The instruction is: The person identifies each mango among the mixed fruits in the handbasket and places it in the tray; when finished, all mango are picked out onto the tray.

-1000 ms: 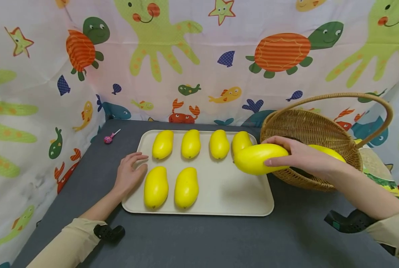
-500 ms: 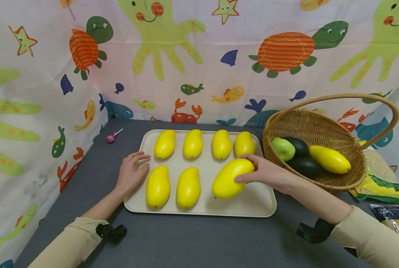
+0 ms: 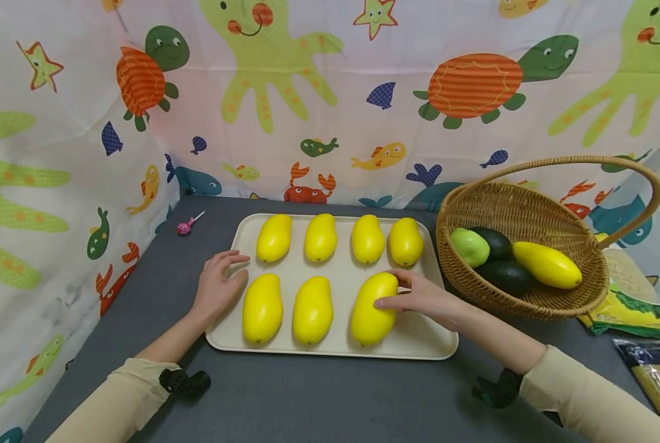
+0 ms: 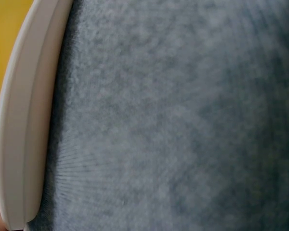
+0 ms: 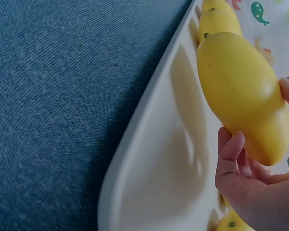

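Observation:
My right hand [image 3: 424, 301] pinches a yellow mango [image 3: 372, 317] between thumb and fingers, over the front right part of the cream tray [image 3: 424, 341]. In the right wrist view this mango [image 5: 241, 91] is tilted, with its shadow on the tray, so a gap shows beneath it. Two more mangoes, left [image 3: 261, 307] and right [image 3: 313, 311], lie in the front row. Several mangoes [image 3: 367, 239] line the back row. My left hand [image 3: 219, 286] rests at the tray's left edge with relaxed fingers. The left wrist view shows mainly the tray's rim [image 4: 26, 120] and grey cloth.
Right of the tray stands a wicker basket [image 3: 524, 203] with a green fruit [image 3: 470, 247], dark avocado-like fruits [image 3: 504, 278] and a yellow fruit [image 3: 547, 264]. Packets [image 3: 635, 307] lie beyond it. A pink lollipop [image 3: 185, 228] is at back left. A patterned curtain surrounds the table.
My right hand has carried the mango from the basket's edge leftward and down over the tray's front row, turning it more lengthwise. The left hand has stayed at the tray's edge.

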A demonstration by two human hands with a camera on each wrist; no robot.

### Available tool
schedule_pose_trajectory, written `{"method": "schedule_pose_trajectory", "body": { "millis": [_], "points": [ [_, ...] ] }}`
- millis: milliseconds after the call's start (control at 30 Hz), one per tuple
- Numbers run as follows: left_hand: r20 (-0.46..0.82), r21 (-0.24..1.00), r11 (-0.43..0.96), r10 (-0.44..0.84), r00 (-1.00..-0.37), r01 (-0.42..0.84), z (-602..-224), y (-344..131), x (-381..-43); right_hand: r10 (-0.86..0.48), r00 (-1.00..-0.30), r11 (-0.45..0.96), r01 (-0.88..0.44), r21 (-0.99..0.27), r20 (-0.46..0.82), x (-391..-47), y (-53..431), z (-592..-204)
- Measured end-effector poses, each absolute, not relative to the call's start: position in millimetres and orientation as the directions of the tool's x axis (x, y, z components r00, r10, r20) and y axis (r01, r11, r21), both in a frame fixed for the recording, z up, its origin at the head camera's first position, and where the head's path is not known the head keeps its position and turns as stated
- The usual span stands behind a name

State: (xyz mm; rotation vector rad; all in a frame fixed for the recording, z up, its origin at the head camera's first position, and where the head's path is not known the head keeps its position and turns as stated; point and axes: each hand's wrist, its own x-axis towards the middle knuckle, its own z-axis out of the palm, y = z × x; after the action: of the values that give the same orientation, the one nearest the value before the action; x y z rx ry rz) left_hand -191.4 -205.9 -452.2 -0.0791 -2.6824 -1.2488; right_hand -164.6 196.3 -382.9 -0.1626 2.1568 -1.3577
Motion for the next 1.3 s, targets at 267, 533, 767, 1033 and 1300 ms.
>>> {"method": "schedule_pose_trajectory", "body": {
  "millis": [267,533,767,1033,1300],
  "points": [
    [0.180,0.752,0.648,-0.027,-0.983,0.120,-451,-206,-190,-0.361,-0.841,0.490,0.195,-0.849,-0.402,-167,190,-395],
    [0.178,0.753,0.647,-0.027,-0.984,0.119,-451,-206,-190,-0.369,-0.841,0.495,0.184,-0.849,-0.396,-169,187,-400],
    [0.167,0.753,0.649,-0.029,-0.986,0.108,-452,-206,-190,-0.323,-0.850,0.532,0.201,-0.823,-0.417,-171,185,-401],
    [0.166,0.751,0.652,-0.031,-0.986,0.106,-452,-206,-190,-0.300,-0.866,0.592,0.160,-0.790,-0.401,-171,182,-406],
    [0.169,0.747,0.657,-0.033,-0.985,0.106,-453,-206,-191,-0.314,-0.860,0.589,0.155,-0.793,-0.402,-171,181,-405]
  ]
}}
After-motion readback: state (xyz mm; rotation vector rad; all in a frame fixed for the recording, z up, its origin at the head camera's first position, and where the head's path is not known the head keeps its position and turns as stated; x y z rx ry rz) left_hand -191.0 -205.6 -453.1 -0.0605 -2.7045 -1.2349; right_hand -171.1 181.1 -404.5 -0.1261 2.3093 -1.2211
